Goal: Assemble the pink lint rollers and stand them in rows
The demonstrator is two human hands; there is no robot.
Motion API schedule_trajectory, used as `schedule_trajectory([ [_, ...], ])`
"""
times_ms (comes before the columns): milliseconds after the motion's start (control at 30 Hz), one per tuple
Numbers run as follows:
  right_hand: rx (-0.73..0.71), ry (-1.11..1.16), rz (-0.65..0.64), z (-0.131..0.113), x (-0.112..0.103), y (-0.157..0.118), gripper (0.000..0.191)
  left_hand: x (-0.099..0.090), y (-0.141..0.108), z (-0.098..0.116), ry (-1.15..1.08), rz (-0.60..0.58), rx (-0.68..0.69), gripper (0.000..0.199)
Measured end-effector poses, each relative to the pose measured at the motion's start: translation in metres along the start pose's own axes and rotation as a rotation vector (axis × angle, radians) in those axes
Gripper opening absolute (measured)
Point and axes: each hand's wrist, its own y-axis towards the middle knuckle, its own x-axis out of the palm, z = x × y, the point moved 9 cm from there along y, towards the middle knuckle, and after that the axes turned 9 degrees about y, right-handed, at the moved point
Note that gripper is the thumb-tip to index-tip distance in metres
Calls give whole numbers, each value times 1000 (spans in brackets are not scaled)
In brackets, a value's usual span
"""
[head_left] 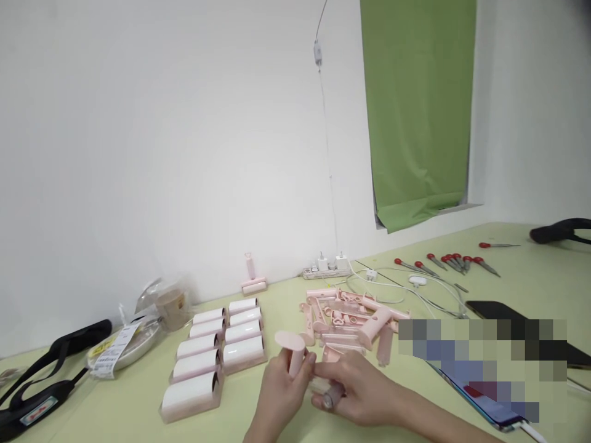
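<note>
My left hand (276, 394) is closed around a pale pink plastic lint roller part (290, 342) with a flat oval end pointing up. My right hand (362, 387) is closed on a clear tube-shaped handle piece (333, 395), its end angled down toward me. The hands almost meet, and the fingers hide where the pieces come together. Just beyond them lies a heap of loose pink and clear lint roller parts (341, 317). To the left, white lint rollers in clear covers (191, 394) stand in two rows.
An assembled lint roller (252, 277) leans at the wall beside a power strip (325, 271) with white cables. A phone (480, 394) and black tablet (549, 344) lie right. Red-ended pointed tools (455, 261) lie behind. A wrapped bowl (133, 351), cup (172, 307) and black strap (60, 351) sit left.
</note>
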Motion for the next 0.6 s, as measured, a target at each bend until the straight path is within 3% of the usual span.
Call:
schedule_trajectory([
  [100, 112, 102, 120, 8, -16, -15, 12, 3, 10, 31, 150, 39, 180, 28],
  [167, 181, 232, 48, 17, -15, -32, 13, 7, 7, 43, 206, -54, 344, 25],
  [233, 284, 383, -76, 31, -11, -55, 18, -9, 1, 36, 202, -84, 394, 26],
  [300, 411, 456, -48, 55, -23, -79, 30, -60, 0, 5, 150, 196, 172, 27],
  [333, 467, 437, 71, 70, -39, -89, 35, -79, -1, -9, 152, 290, 64, 25],
  [400, 530, 382, 290, 91, -69, -104, 43, -88, 5, -18, 246, 283, -26, 21],
  [467, 512, 354, 394, 97, -84, -105, 46, -64, 25, -8, 358, 146, 18, 22],
  [600, 437, 275, 365, 78, -77, -92, 45, 20, 82, 33, 424, -78, 205, 34],
])
